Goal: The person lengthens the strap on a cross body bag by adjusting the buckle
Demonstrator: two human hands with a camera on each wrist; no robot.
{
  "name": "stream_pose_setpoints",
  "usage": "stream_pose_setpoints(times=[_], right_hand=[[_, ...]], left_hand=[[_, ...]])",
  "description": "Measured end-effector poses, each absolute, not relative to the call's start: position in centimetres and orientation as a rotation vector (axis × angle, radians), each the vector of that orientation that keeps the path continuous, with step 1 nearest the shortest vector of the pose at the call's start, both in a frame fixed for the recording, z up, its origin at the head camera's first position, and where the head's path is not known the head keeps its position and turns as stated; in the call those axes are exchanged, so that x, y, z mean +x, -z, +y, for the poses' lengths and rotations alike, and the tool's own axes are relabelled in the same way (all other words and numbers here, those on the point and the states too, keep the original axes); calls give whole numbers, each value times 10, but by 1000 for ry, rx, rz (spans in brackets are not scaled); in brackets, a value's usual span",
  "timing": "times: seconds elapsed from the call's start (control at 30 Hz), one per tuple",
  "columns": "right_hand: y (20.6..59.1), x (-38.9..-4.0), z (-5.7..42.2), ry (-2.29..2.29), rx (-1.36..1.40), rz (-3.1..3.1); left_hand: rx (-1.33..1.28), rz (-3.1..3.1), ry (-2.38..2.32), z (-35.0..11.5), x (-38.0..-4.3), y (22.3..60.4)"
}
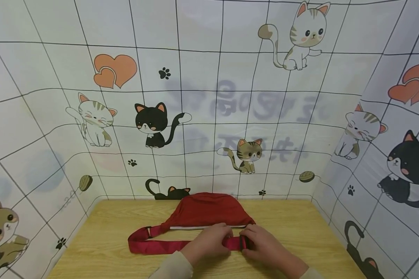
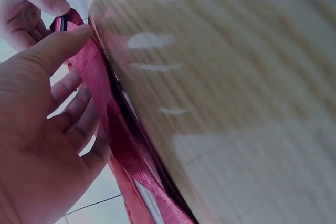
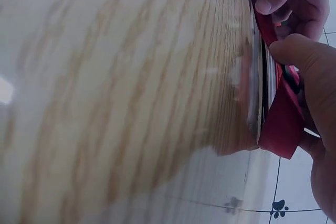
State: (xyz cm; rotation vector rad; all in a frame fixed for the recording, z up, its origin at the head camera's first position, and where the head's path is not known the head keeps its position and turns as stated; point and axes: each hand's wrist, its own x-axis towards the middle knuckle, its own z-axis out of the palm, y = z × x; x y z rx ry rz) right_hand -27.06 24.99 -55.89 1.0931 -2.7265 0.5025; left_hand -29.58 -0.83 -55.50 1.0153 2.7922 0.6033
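Observation:
A red waist bag [image 1: 211, 211] lies on the wooden table, with a pale zip line along its near edge. Its red strap [image 1: 160, 247] loops out to the left and runs back in front of the bag. My left hand [image 1: 211, 243] pinches the strap between thumb and fingers; the left wrist view shows the thumb over the webbing [image 2: 113, 124]. Just to its right, my right hand [image 1: 265, 246] grips the strap at a black buckle [image 1: 243, 243]. In the right wrist view, a flat red strap end [image 3: 283, 129] hangs out below the right hand's fingers.
The light wooden table [image 1: 101, 232] carries the bag. White grid-patterned sheeting [image 1: 202, 116] with printed cats and hearts encloses its back and sides. A black slider [image 1: 148, 231] sits on the strap near the bag's left end.

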Motion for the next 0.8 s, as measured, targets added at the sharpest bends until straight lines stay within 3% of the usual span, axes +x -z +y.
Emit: stream_pose_setpoints(times=[0.23, 0.8], right_hand=[[558, -271, 250, -605, 1069, -2720], [563, -272, 253, -771, 1091, -2552]], left_hand=[[1073, 2937, -375, -2, -294, 552], [1107, 3025, -329, 2, -294, 553]])
